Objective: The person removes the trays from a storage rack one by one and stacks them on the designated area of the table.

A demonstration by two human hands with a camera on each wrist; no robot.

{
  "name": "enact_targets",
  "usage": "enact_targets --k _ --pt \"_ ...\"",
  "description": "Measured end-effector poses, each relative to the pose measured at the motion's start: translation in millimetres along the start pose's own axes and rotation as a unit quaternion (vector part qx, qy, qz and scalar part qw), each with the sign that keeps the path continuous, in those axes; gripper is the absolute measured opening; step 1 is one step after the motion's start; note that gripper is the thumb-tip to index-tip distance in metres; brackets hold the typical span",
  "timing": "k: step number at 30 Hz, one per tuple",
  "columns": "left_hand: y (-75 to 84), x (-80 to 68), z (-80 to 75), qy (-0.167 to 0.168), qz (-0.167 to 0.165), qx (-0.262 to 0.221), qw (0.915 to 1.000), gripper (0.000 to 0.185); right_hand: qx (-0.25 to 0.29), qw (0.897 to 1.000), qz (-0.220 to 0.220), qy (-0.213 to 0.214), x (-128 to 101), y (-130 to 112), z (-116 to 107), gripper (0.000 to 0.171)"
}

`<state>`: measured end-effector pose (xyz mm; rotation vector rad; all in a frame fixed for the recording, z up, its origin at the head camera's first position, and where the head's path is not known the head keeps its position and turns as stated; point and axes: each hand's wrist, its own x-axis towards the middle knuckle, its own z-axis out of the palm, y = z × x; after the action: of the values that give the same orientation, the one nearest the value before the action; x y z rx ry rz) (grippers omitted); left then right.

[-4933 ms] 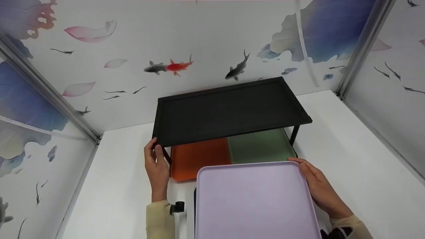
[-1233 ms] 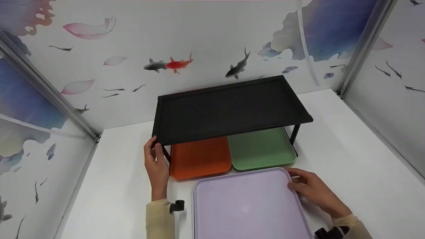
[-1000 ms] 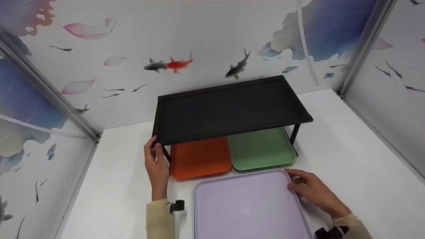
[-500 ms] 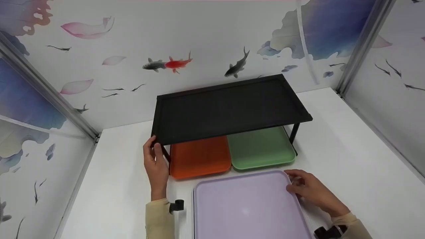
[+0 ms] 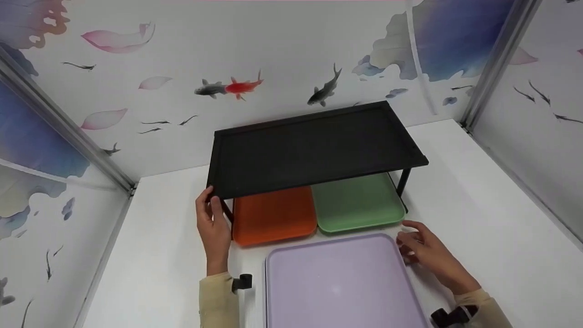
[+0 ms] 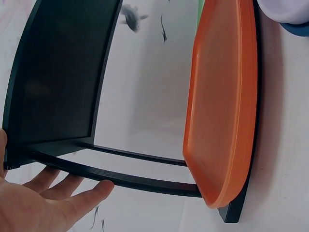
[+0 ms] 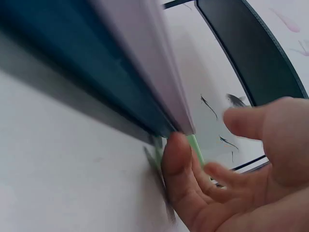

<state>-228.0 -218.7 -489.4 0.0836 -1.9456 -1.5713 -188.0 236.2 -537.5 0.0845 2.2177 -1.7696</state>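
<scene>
My left hand (image 5: 214, 230) holds the front left corner of a black raised rack (image 5: 314, 150); the left wrist view shows its fingers (image 6: 94, 193) against the rack's leg. Under the rack lie an orange tray (image 5: 275, 218) on the left and a green tray (image 5: 360, 207) on the right, side by side. In front of them, a lilac tray (image 5: 337, 282) lies on top of a dark blue one (image 7: 96, 77). Beside the lilac tray's far right corner is my right hand (image 5: 430, 255), fingers loosely bent, thumb apart from the rim, with a fingertip right at the corner.
Everything stands on a white table (image 5: 492, 228). A white back wall (image 5: 273, 45) with painted fish rises close behind the rack. Walls with metal corner posts (image 5: 498, 59) enclose both sides. Small black devices (image 5: 242, 282) are strapped at both wrists.
The lilac tray has shifted toward me and lower, uncovering the green tray's front edge. My right hand has let go of its corner and moved slightly outward. The left hand has kept its place.
</scene>
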Motion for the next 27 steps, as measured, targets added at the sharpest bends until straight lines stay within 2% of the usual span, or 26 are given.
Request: enact_targets --k 8,15,20,27 --pt "-1.3 -1.1 -0.9 0.0 -0.009 -0.006 0.9999 0.037 0.102 0.995 0.013 0.019 11.1 -5.5 -3.0 0.073" --pt "-2.4 -1.4 -2.1 -0.006 -0.013 -0.008 0.9999 0.038 0.192 0.981 0.027 0.007 22.6 -9.8 -4.3 0.079" --pt "-0.4 -0.3 -1.8 -0.006 -0.006 -0.01 0.9999 0.037 0.233 0.972 0.034 -0.012 27.0 -12.7 -5.4 0.07" --pt "1.0 0.1 -1.9 -0.005 -0.008 -0.011 0.9999 0.037 0.258 0.964 0.049 -0.032 29.4 -19.0 -3.8 0.059"
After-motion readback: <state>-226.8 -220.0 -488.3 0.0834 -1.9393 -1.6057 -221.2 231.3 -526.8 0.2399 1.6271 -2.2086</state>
